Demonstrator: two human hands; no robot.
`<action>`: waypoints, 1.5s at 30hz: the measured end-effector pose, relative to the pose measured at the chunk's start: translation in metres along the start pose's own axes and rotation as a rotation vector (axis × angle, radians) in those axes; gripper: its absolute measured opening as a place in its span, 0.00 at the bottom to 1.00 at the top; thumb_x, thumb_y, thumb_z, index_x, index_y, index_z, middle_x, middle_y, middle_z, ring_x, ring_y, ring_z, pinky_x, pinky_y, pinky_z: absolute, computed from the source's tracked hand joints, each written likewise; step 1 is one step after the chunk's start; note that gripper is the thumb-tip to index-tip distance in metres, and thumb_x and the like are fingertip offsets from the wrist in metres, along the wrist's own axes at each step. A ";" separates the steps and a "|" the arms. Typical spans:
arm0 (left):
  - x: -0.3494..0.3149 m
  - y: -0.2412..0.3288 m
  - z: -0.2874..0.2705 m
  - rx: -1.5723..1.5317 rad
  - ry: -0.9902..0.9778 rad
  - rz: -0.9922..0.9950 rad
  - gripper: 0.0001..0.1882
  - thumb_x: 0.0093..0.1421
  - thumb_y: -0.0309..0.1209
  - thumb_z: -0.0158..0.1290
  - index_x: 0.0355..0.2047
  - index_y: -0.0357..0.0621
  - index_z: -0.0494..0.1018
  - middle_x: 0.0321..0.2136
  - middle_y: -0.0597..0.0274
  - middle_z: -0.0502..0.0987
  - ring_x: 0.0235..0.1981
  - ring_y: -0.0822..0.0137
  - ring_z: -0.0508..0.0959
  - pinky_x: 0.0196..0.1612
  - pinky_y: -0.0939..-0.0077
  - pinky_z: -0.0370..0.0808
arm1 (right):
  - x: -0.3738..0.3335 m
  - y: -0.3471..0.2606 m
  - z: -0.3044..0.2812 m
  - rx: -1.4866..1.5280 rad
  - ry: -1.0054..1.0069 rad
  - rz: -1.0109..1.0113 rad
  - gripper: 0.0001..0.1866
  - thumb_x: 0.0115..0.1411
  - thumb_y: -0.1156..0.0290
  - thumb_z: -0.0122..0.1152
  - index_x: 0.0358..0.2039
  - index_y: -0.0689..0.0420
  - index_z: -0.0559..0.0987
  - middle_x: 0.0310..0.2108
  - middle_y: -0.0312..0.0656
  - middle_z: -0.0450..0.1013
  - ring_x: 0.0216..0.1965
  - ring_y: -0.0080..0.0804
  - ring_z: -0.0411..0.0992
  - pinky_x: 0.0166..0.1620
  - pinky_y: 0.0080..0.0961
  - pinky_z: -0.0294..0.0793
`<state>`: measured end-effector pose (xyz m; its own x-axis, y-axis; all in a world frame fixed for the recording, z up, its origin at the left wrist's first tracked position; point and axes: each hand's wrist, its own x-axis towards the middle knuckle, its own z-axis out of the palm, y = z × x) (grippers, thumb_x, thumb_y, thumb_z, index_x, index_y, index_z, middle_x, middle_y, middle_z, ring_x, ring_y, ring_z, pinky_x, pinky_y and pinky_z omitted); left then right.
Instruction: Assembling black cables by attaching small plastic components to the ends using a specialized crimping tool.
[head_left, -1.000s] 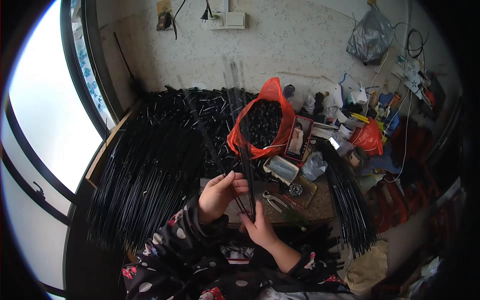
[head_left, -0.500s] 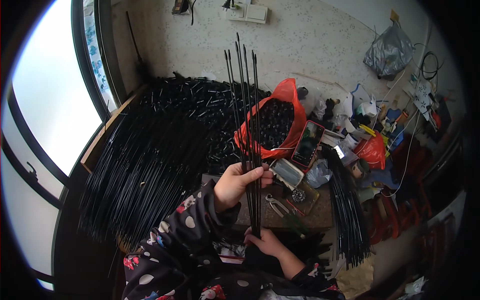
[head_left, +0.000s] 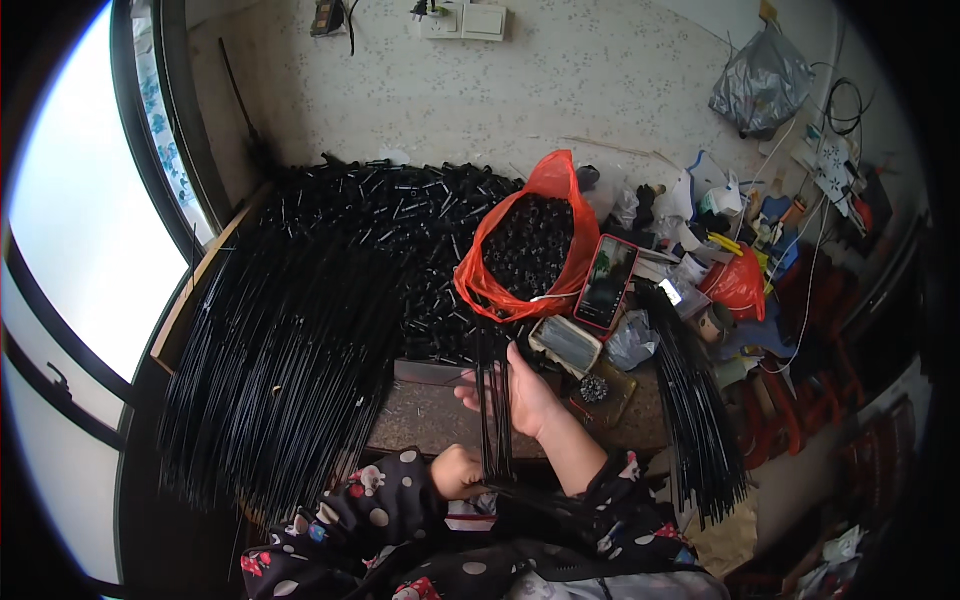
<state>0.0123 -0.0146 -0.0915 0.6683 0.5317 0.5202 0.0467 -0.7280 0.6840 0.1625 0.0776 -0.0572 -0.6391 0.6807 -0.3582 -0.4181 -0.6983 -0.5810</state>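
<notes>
– Where to look for the rods (head_left: 497, 430)?
– At lower centre of the frame, seen across the front edge of the desk (head_left: 420, 415).
– And the right hand (head_left: 530, 395)?
– With fingers (head_left: 467, 393) wide, behind the rods.
– And the left hand (head_left: 457, 472)?
– Curled near their lower ends; impossible to tell if gripping.

We've got slim black rods (head_left: 488, 430), smooth with a faint sheen, and the rod heap (head_left: 280, 370) glinting in glossy streaks. Now the red bag (head_left: 563, 178): thin, crinkled plastic, shiny along its folds! We catch a phone's glossy screen (head_left: 607, 280), a wooden board (head_left: 205, 285), matt, printed cloth sleeves (head_left: 385, 490) and a dull, speckled tabletop (head_left: 420, 415).
</notes>
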 end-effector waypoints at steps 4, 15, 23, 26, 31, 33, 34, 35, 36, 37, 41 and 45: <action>-0.004 -0.023 0.002 0.089 0.167 -0.112 0.10 0.48 0.27 0.58 0.32 0.42 0.74 0.27 0.56 0.76 0.27 0.58 0.77 0.30 0.73 0.74 | 0.036 -0.017 -0.010 -0.362 0.398 -0.424 0.29 0.60 0.47 0.43 0.53 0.55 0.61 0.49 0.44 0.63 0.50 0.44 0.64 0.48 0.35 0.66; -0.005 -0.021 0.003 0.616 0.059 -0.322 0.51 0.35 0.44 0.62 0.59 0.45 0.50 0.61 0.48 0.44 0.62 0.48 0.47 0.57 0.42 0.48 | -0.093 0.022 -0.005 -0.351 -0.484 -0.377 0.55 0.50 0.28 0.14 0.46 0.70 0.68 0.40 0.53 0.72 0.44 0.41 0.70 0.51 0.33 0.64; -0.005 -0.064 0.015 0.539 -0.461 0.340 0.16 0.48 0.32 0.47 0.39 0.48 0.73 0.58 0.63 0.59 0.61 0.62 0.55 0.62 0.52 0.42 | 0.013 0.039 -0.063 -0.063 0.362 -0.137 0.32 0.58 0.45 0.45 0.52 0.61 0.60 0.44 0.48 0.68 0.46 0.35 0.67 0.47 0.31 0.65; -0.007 -0.056 0.006 0.574 -0.396 0.329 0.16 0.48 0.32 0.47 0.39 0.48 0.73 0.57 0.62 0.59 0.60 0.63 0.56 0.61 0.50 0.42 | 0.027 0.026 -0.045 -0.064 -0.012 -0.130 0.31 0.60 0.49 0.43 0.56 0.57 0.56 0.51 0.49 0.63 0.52 0.37 0.62 0.50 0.32 0.62; -0.004 -0.057 0.004 0.449 -0.343 0.189 0.17 0.44 0.35 0.51 0.37 0.49 0.74 0.56 0.62 0.60 0.59 0.64 0.58 0.59 0.48 0.47 | 0.010 0.017 -0.031 -0.437 0.441 -0.551 0.29 0.61 0.53 0.46 0.56 0.58 0.58 0.54 0.50 0.60 0.52 0.37 0.62 0.52 0.30 0.61; -0.005 -0.068 0.009 0.391 -0.331 0.232 0.18 0.41 0.36 0.53 0.35 0.50 0.75 0.56 0.61 0.61 0.58 0.63 0.59 0.59 0.51 0.49 | 0.005 0.026 -0.037 -0.368 0.568 -0.390 0.26 0.59 0.53 0.49 0.49 0.61 0.66 0.47 0.50 0.67 0.44 0.36 0.69 0.46 0.30 0.69; -0.005 -0.066 0.007 0.345 -0.323 0.245 0.18 0.40 0.36 0.53 0.35 0.50 0.75 0.56 0.61 0.62 0.58 0.63 0.59 0.59 0.53 0.50 | 0.008 0.039 -0.043 -0.329 0.530 -0.309 0.22 0.60 0.56 0.48 0.47 0.61 0.68 0.42 0.45 0.70 0.41 0.30 0.70 0.43 0.28 0.70; -0.003 -0.064 0.002 0.343 -0.384 0.253 0.15 0.42 0.36 0.53 0.33 0.48 0.75 0.55 0.59 0.63 0.58 0.62 0.60 0.60 0.57 0.51 | 0.011 0.051 -0.043 -0.367 0.523 -0.286 0.22 0.61 0.56 0.47 0.45 0.62 0.69 0.41 0.46 0.70 0.40 0.32 0.70 0.43 0.27 0.70; -0.003 -0.065 0.002 0.299 -0.363 0.237 0.14 0.44 0.35 0.53 0.32 0.47 0.75 0.54 0.58 0.64 0.57 0.62 0.61 0.59 0.58 0.52 | 0.012 0.054 -0.041 -0.354 0.459 -0.273 0.22 0.61 0.57 0.46 0.47 0.62 0.69 0.43 0.46 0.69 0.41 0.32 0.70 0.45 0.27 0.69; -0.005 -0.066 0.006 0.256 -0.344 0.221 0.12 0.46 0.34 0.53 0.32 0.46 0.75 0.53 0.57 0.65 0.56 0.61 0.62 0.59 0.58 0.53 | 0.012 0.057 -0.044 -0.530 0.461 -0.359 0.23 0.62 0.56 0.45 0.48 0.62 0.68 0.45 0.46 0.69 0.42 0.32 0.70 0.46 0.27 0.68; -0.007 -0.070 0.012 0.090 -0.150 0.036 0.11 0.51 0.33 0.51 0.35 0.42 0.72 0.39 0.57 0.74 0.44 0.58 0.73 0.55 0.59 0.61 | -0.044 0.035 0.006 -0.184 -0.422 -0.240 0.27 0.62 0.51 0.41 0.47 0.64 0.69 0.45 0.46 0.70 0.48 0.27 0.67 0.50 0.21 0.62; -0.003 -0.058 -0.003 -0.013 -0.137 0.038 0.17 0.51 0.32 0.52 0.40 0.35 0.69 0.43 0.50 0.71 0.41 0.55 0.73 0.51 0.62 0.66 | -0.068 0.047 0.017 -1.132 0.017 -0.749 0.09 0.51 0.71 0.63 0.30 0.63 0.78 0.22 0.39 0.76 0.23 0.22 0.73 0.27 0.18 0.70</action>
<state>0.0054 0.0265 -0.1313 0.7644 0.4393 0.4720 0.0102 -0.7402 0.6723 0.1752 -0.0057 -0.0476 -0.4830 0.8220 0.3016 0.1015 0.3947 -0.9132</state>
